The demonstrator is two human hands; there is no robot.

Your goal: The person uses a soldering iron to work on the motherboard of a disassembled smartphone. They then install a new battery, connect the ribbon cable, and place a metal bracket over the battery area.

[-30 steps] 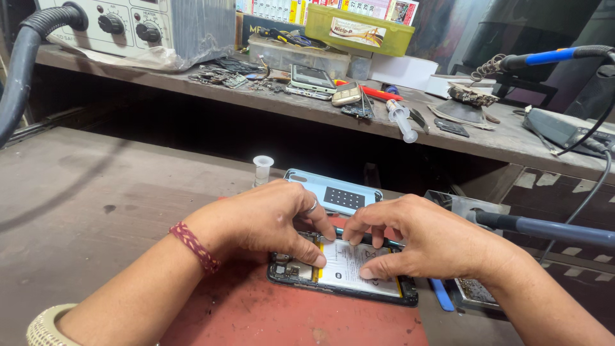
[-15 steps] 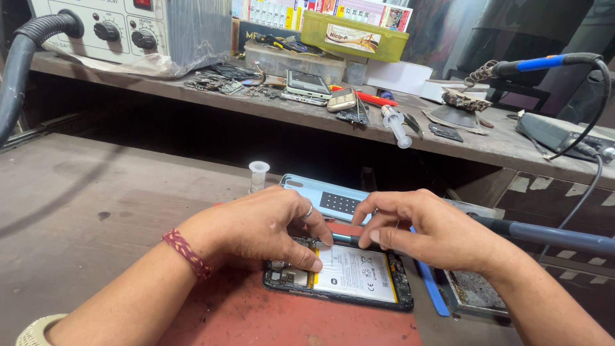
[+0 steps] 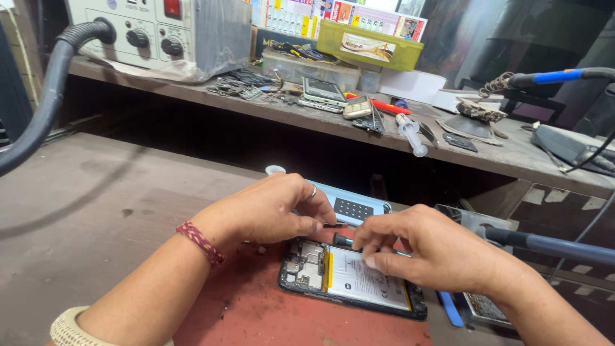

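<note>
Screwdriver now pinched in right hand, lifted off opened phone; small dark part nipped by left hand fingertips, raised from phone.

Opened phone's top edge hidden under both hands, small dark tool mostly covered, black hose cut off at left edge

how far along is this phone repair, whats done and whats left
Done: the back cover is off the opened phone, baring its white battery and circuit board. In hand: the left hand and right hand pinch a small dark tool over the phone's top edge. Left: the phone lies open; a light blue panel lies behind it.
</note>
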